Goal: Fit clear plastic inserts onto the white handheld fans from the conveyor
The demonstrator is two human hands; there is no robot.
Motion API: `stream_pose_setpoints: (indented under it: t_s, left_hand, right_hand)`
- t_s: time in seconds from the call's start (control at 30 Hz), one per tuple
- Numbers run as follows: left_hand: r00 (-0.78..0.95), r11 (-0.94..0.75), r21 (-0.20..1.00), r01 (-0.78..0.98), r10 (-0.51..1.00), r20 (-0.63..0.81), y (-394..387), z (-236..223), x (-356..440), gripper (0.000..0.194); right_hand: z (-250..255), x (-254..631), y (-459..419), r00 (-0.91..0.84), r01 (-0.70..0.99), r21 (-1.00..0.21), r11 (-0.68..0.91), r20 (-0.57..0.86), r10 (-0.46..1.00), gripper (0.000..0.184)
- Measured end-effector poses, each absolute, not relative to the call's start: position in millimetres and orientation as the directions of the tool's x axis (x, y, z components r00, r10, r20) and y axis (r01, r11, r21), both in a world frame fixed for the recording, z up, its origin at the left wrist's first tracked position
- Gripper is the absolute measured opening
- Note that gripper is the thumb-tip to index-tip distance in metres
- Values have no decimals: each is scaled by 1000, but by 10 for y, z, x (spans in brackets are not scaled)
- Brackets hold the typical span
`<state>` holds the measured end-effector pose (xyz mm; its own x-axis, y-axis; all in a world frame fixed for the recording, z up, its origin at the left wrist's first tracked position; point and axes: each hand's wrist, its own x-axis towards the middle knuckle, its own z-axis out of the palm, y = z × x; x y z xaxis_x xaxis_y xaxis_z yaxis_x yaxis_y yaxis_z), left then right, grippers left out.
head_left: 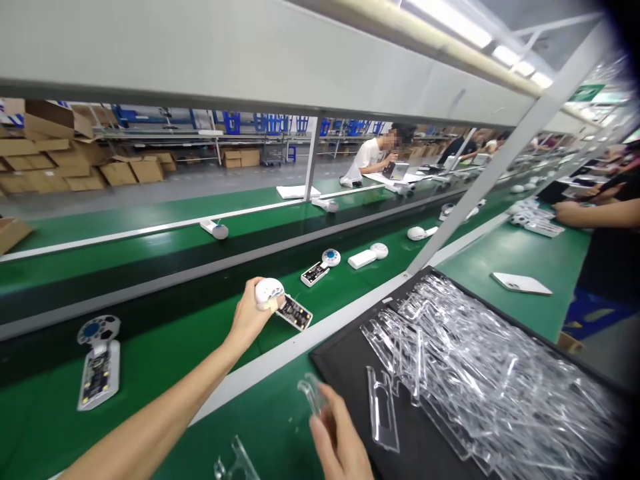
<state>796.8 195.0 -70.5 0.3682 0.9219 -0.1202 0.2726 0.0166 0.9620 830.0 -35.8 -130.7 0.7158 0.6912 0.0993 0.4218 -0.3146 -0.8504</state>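
Note:
My left hand [250,310] reaches out over the green belt, its fingers closed round the round white head of a handheld device [296,312]. The device's lower body faces up with a bare circuit board showing. Lower down, my right hand [340,427] pinches a clear plastic part [313,393] between thumb and fingers. Just right of that hand, a single clear plastic frame [384,410] lies on a black tray [345,353]. A large heap of similar clear parts [480,373] covers most of the tray. Another clear piece [237,461] is at the bottom edge.
More devices sit along the belt, among them an open one [100,363] at left, another open one [320,268] and a white one [369,256]. A slanted metal post [480,180] rises beyond the tray. Co-workers sit further along; a co-worker's arm [600,213] is at right.

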Motion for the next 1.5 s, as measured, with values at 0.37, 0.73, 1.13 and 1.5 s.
stream_pose_setpoints:
  t_s: [0.37,0.73,1.13,1.5]
  left_hand:
    - [265,292,955,43,919,-293,1166,-19,6649,56]
    - [211,223,974,43,951,-227,1047,137,6374,56]
    - [422,365,927,-87,857,-297,706,-140,6287,39]
    - [322,123,986,-114,943,-81,563,-209,6417,33]
  right_hand:
    - [-649,7463,184,398,804,-583,-118,381,835,46]
    - [-705,7229,55,348,768,-623,-149,211,913,56]
    - [-385,7335,16,515,358,-924,-130,80,853,38]
    - [-499,7467,364,759,81,-985,-149,-36,650,55]
